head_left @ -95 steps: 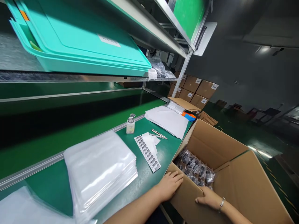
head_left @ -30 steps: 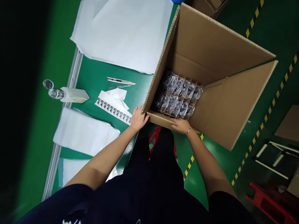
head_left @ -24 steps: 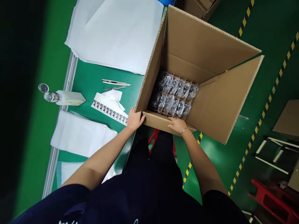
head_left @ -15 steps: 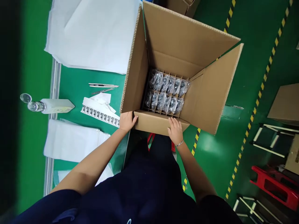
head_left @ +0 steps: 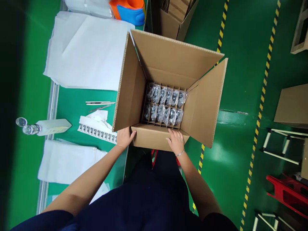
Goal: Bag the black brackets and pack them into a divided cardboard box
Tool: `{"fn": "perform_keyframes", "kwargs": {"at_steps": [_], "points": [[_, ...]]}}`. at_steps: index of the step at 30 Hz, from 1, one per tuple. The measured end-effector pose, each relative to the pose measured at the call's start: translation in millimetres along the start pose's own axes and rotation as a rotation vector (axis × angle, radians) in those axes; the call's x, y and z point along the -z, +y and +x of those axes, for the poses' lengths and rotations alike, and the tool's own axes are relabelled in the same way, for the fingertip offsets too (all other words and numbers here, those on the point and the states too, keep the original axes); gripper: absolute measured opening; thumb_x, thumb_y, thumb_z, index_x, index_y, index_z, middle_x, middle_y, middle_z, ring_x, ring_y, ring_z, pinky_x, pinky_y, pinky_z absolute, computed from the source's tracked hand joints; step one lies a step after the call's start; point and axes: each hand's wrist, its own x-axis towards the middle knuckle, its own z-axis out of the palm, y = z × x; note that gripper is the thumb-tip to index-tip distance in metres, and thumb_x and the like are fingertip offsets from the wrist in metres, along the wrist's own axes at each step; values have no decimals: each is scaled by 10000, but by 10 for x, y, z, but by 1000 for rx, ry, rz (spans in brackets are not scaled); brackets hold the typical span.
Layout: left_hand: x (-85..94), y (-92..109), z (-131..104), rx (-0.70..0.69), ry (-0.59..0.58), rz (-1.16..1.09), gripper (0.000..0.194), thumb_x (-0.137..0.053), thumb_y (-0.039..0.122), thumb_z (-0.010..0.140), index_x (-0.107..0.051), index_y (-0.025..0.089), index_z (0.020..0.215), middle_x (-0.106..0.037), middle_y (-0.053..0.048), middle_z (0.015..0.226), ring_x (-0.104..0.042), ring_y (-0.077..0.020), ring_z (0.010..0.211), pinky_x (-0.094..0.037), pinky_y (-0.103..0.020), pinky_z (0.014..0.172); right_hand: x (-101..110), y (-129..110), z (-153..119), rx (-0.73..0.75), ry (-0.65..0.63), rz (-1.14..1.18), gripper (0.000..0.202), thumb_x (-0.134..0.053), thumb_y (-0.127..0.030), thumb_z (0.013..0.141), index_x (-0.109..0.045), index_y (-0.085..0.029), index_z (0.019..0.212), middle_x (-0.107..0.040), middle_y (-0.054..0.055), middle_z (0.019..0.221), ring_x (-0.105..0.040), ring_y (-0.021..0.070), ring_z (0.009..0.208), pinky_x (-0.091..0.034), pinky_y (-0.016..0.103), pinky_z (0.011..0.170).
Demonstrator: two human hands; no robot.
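An open brown cardboard box stands beside the green bench, its flaps up. Inside, a card divider holds several small dark parts in clear bags. My left hand grips the box's near left corner. My right hand, with a bracelet at the wrist, lies flat with fingers spread on the near flap.
On the bench lie white sheets, tweezers, a strip of small labels, a clear bottle on its side and a stack of clear bags. Another carton stands behind. Red stools and yellow-black floor tape are on the right.
The view swung from the shelves down onto the box. The box has shifted a little, and my right hand went from gripping the near flap's edge to lying flat on it.
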Motion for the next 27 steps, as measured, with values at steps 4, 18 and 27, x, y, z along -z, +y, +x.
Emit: {"fn": "perform_keyframes", "kwargs": {"at_steps": [4, 18, 27], "points": [[-23, -9, 3, 4, 11, 12, 450, -387, 503, 866, -573, 134, 1045, -672, -219, 1059, -613, -388, 1057, -458, -495, 897, 6, 52, 68, -4, -5, -10, 421, -562, -365, 911, -550, -205, 1300, -650, 115, 1190, -551, 267, 1086, -372, 410, 968], [-79, -38, -41, 50, -52, 33, 504, -324, 562, 885, -606, 145, 922, -683, -239, 979, -632, -397, 1047, -482, -530, 910, -22, 31, 36, -24, -4, 40, 336, -509, -360, 946, -589, -221, 1241, -668, 94, 1180, -563, 251, 1057, -358, 387, 929], [-122, -26, -66, 61, -77, -75, 451, -383, 557, 890, -613, 178, 972, -702, -174, 937, -647, -354, 1025, -472, -481, 950, 28, 48, 44, -32, -55, -3, 360, -468, -378, 958, -594, -199, 1244, -649, 119, 1214, -555, 262, 1086, -360, 378, 930]]}}
